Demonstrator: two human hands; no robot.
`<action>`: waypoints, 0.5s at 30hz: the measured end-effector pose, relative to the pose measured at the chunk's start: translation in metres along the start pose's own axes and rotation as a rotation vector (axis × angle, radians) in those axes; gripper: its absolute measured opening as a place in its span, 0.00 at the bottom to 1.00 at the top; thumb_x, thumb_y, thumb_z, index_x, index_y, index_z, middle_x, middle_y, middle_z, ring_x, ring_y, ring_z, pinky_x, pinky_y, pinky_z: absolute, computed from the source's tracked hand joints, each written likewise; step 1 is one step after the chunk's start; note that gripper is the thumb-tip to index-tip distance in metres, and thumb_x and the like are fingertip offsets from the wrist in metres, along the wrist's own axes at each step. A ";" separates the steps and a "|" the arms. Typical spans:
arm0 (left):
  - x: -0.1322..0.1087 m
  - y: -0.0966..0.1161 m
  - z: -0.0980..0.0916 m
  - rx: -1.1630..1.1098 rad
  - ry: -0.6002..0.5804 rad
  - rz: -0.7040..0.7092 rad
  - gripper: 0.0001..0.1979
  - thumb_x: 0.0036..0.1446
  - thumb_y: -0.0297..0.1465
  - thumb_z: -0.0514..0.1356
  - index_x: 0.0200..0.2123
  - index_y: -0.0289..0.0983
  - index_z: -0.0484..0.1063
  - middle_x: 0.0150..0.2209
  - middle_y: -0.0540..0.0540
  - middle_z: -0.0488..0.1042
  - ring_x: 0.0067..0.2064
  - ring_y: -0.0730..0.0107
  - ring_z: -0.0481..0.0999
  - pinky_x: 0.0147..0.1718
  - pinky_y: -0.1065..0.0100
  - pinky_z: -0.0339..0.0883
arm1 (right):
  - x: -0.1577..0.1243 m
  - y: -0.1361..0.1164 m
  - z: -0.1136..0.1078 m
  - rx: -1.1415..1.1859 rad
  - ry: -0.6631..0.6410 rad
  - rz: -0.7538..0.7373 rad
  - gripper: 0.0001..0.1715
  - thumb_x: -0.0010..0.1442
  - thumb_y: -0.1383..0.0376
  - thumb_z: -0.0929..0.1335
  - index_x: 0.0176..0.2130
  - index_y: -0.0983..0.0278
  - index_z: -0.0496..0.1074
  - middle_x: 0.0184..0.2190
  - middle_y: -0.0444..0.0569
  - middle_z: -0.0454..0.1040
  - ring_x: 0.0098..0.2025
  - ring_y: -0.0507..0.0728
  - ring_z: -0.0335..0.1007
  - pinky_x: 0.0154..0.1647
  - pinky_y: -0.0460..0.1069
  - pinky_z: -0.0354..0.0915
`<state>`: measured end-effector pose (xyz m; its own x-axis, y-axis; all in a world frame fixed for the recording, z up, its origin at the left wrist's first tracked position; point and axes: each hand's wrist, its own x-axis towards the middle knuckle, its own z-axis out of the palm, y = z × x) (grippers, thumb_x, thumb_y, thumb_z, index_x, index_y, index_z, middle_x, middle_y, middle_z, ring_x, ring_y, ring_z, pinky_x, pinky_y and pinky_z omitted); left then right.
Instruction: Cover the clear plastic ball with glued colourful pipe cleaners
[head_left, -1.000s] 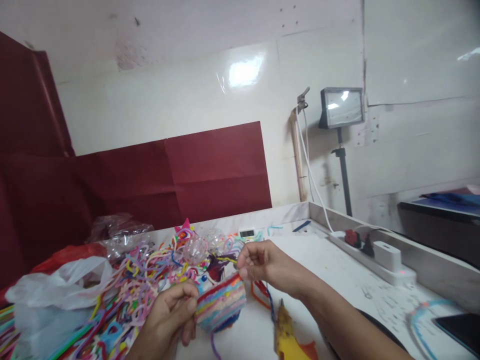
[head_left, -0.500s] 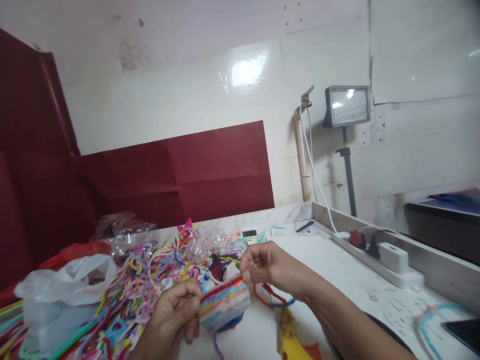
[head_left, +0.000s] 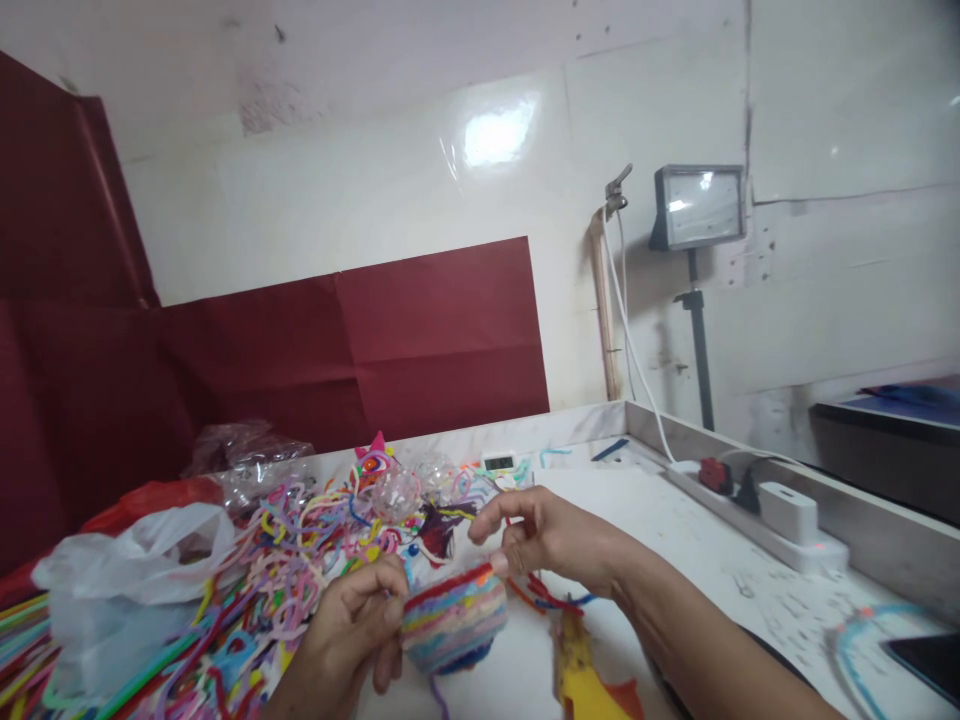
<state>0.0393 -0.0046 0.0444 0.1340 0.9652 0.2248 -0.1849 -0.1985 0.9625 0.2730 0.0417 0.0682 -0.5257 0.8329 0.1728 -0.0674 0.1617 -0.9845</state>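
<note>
A striped, fuzzy craft piece built of many-coloured pipe cleaners (head_left: 455, 618) hangs over the white table, its red row along the top and a purple strand trailing below. My left hand (head_left: 365, 625) pinches its left edge between thumb and fingers. At the top right corner is my right hand (head_left: 544, 540), its thumb touching the piece while the index finger is lifted apart from it. Red, orange and blue pipe cleaners (head_left: 559, 600) lie under the right hand. Close by sits a yellow, brown-speckled object (head_left: 576, 665) with an orange part.
A heap of loose pipe cleaners (head_left: 281, 580) spreads at the left beside a white plastic bag (head_left: 135, 570). A small digital clock (head_left: 498, 464) stands at the back. On the right are a power strip (head_left: 799, 553), a dark phone (head_left: 926, 655) and a lamp (head_left: 700, 208).
My right thumb and index finger have parted, and the thumb has come down to the piece's corner. The striped piece has shifted slightly right and faces me more squarely.
</note>
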 end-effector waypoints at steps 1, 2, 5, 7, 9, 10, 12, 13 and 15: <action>-0.001 0.000 0.001 -0.009 -0.006 -0.003 0.20 0.36 0.44 0.72 0.20 0.34 0.72 0.19 0.58 0.65 0.10 0.91 0.55 0.13 0.80 0.52 | 0.000 0.001 0.000 -0.002 -0.020 0.007 0.16 0.38 0.65 0.76 0.31 0.67 0.76 0.11 0.33 0.61 0.16 0.45 0.50 0.20 0.43 0.47; -0.001 0.001 0.001 -0.019 -0.017 -0.007 0.20 0.36 0.44 0.72 0.20 0.34 0.71 0.19 0.58 0.64 0.10 0.91 0.54 0.13 0.80 0.52 | 0.000 0.001 0.000 -0.001 -0.037 0.011 0.16 0.38 0.64 0.77 0.30 0.67 0.77 0.12 0.35 0.63 0.16 0.45 0.53 0.20 0.44 0.49; -0.002 -0.001 -0.001 -0.046 -0.053 -0.019 0.20 0.38 0.45 0.71 0.21 0.34 0.72 0.17 0.59 0.63 0.11 0.91 0.51 0.13 0.81 0.52 | -0.001 -0.001 0.000 0.006 -0.068 0.001 0.16 0.36 0.60 0.78 0.26 0.67 0.78 0.17 0.39 0.68 0.20 0.47 0.58 0.24 0.45 0.54; -0.001 -0.005 -0.004 -0.060 -0.058 -0.009 0.19 0.39 0.44 0.71 0.22 0.35 0.72 0.17 0.59 0.63 0.11 0.91 0.51 0.13 0.81 0.53 | -0.002 -0.004 0.002 0.003 -0.078 -0.013 0.17 0.35 0.58 0.78 0.24 0.67 0.77 0.18 0.40 0.69 0.21 0.47 0.58 0.25 0.45 0.53; 0.000 -0.009 -0.008 -0.078 -0.048 -0.003 0.19 0.38 0.44 0.71 0.22 0.35 0.72 0.18 0.58 0.63 0.11 0.90 0.52 0.13 0.80 0.53 | -0.004 -0.008 0.003 -0.013 -0.084 -0.028 0.17 0.35 0.57 0.78 0.23 0.67 0.77 0.18 0.40 0.69 0.21 0.47 0.57 0.24 0.45 0.53; 0.001 -0.011 -0.009 -0.093 -0.048 -0.008 0.19 0.38 0.44 0.72 0.22 0.35 0.72 0.18 0.58 0.64 0.11 0.89 0.53 0.12 0.79 0.53 | -0.005 -0.009 0.004 -0.023 -0.084 -0.037 0.18 0.35 0.57 0.78 0.23 0.67 0.77 0.18 0.40 0.69 0.21 0.47 0.57 0.24 0.45 0.52; 0.002 -0.013 -0.008 -0.134 -0.070 -0.019 0.18 0.39 0.43 0.71 0.22 0.36 0.72 0.17 0.58 0.63 0.11 0.88 0.53 0.12 0.79 0.53 | -0.007 -0.013 0.005 -0.037 -0.082 -0.059 0.18 0.36 0.56 0.79 0.22 0.68 0.77 0.18 0.40 0.68 0.21 0.46 0.56 0.24 0.44 0.51; 0.002 -0.014 -0.007 -0.159 -0.083 -0.019 0.17 0.39 0.42 0.71 0.22 0.36 0.72 0.17 0.58 0.63 0.11 0.87 0.52 0.13 0.78 0.53 | -0.008 -0.014 0.006 -0.037 -0.082 -0.070 0.18 0.36 0.56 0.79 0.23 0.68 0.77 0.18 0.40 0.68 0.21 0.46 0.55 0.24 0.44 0.51; 0.002 -0.015 -0.004 -0.194 -0.094 -0.007 0.17 0.40 0.42 0.71 0.22 0.36 0.71 0.17 0.58 0.62 0.11 0.87 0.51 0.14 0.78 0.54 | -0.009 -0.014 0.007 -0.024 -0.086 -0.082 0.19 0.36 0.55 0.78 0.22 0.68 0.76 0.18 0.39 0.66 0.21 0.46 0.54 0.23 0.44 0.50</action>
<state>0.0382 0.0006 0.0298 0.2242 0.9445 0.2403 -0.3663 -0.1468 0.9188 0.2730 0.0283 0.0805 -0.5903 0.7680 0.2483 -0.0929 0.2410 -0.9661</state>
